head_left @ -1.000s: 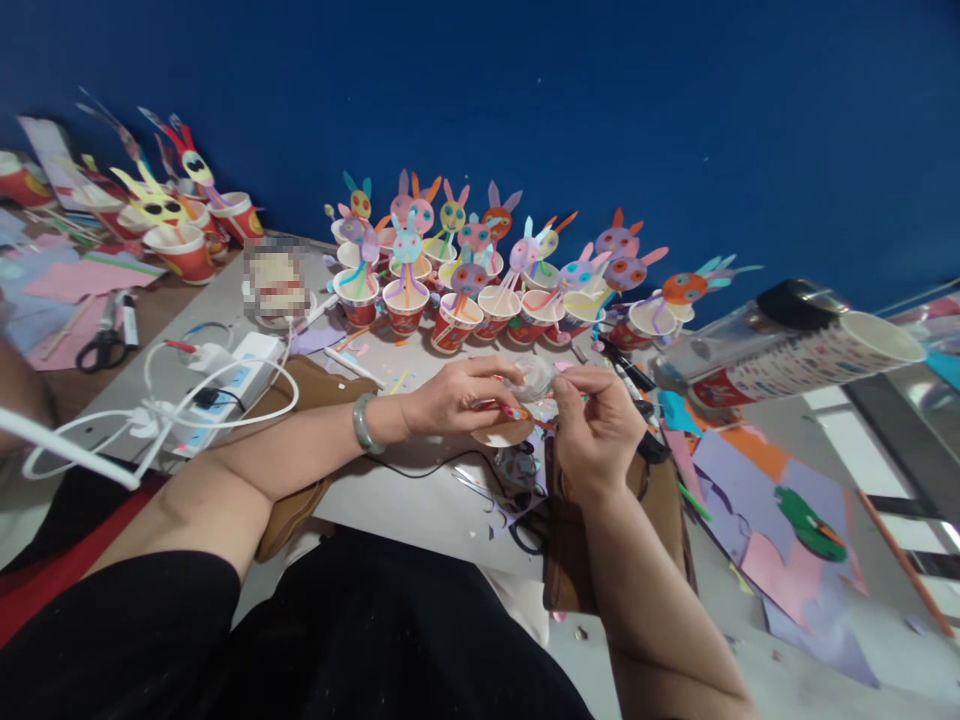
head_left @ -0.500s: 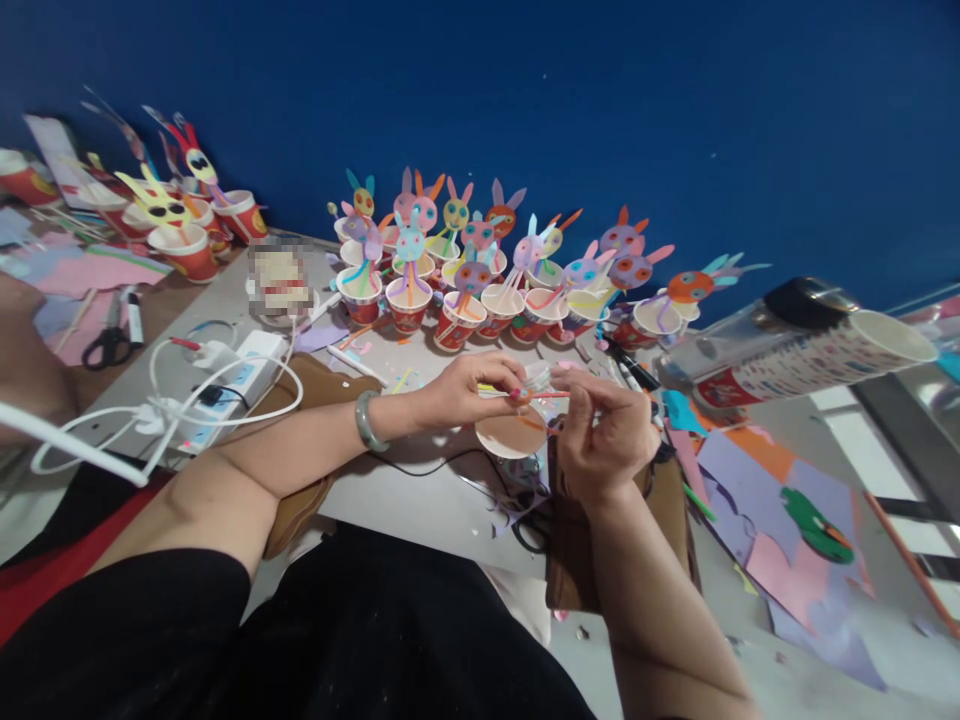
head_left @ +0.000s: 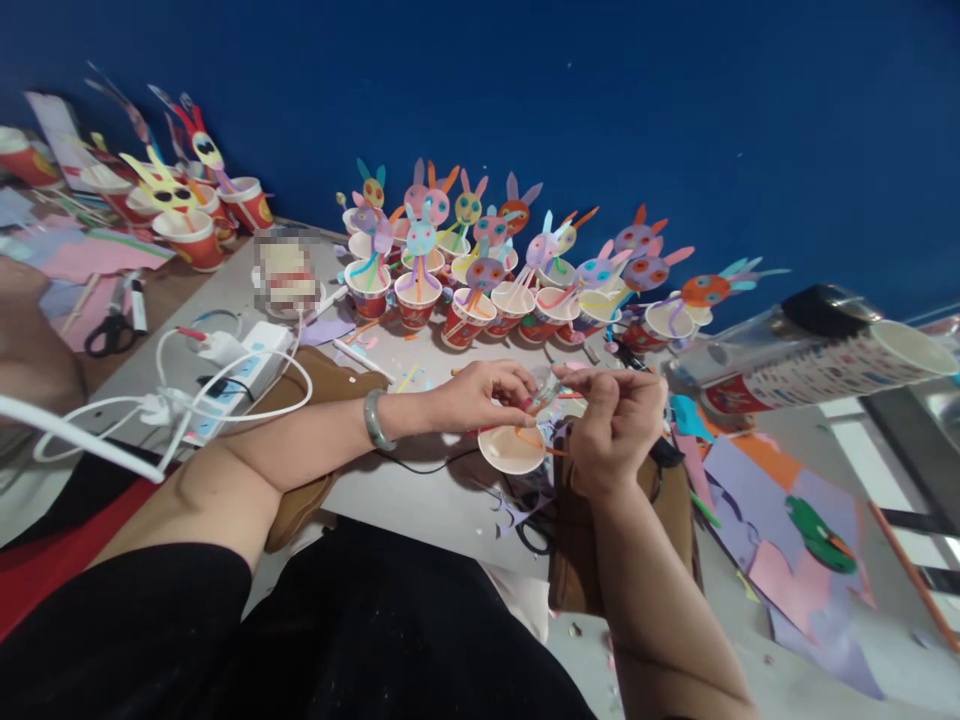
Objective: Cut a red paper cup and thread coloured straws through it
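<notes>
Above a paper cup my left hand pinches its fingers together; what sits in them is too small to name. Facing it, my right hand has its thumb pressed to bent fingers, and whatever it grips is hidden. A clear, shiny piece, perhaps tape, shows between the two sets of fingertips. The cup's mouth faces me, and an orange strip lies across its inside and rim. Purple paper scraps and dark-handled scissors lie just below the cup.
Several cups with paper rabbit heads stand along the blue wall. A stack of paper cups lies at right beside coloured paper. At left are a white power strip, cables and another person's arm.
The orange-red strip that spanned my two hands no longer shows between them. My left hand has shifted slightly right, and my right hand has turned a little. The view has shifted slightly.
</notes>
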The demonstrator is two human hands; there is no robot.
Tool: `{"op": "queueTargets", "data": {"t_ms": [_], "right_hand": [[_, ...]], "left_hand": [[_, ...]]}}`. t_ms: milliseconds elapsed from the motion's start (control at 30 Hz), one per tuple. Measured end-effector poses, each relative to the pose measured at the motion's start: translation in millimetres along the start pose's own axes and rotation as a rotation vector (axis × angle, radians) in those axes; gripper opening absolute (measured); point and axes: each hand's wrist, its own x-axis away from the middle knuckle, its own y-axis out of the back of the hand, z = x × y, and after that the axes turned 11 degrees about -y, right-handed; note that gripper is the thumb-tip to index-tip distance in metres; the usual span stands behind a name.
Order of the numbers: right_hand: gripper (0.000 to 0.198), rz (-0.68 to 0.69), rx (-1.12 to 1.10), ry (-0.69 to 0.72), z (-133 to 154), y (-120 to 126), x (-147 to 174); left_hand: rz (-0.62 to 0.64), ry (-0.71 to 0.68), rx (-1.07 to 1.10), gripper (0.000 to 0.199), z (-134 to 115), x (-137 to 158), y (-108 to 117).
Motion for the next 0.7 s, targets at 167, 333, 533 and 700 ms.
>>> {"op": "queueTargets", "data": {"t_ms": [167,333,533,700], "right_hand": [[0.021,0.008,-0.084,-0.062,1.1,-0.9,-0.6],[0.021,0.025,-0.162,-0.120,-1.6,-0.8,-1.2],[0.021,-0.097,-0.055,-0.004,1.6,-3.6,1.4],[0.021,-0.086,-0.128,-0.028,9.0,-6.7,1.9]], "left_hand": [[0.103,-0.020,0.055,0.016,-5.4,0.2,-1.2],[0.206,-0.017,0.132,0.009,-8.4,2.4,-3.5],[0.231,0.107,0.218,0.009,-11.2,2.6,-4.1],[0.233,0.233,0.348,0.023,-19.6,1.6,-6.1]]}}
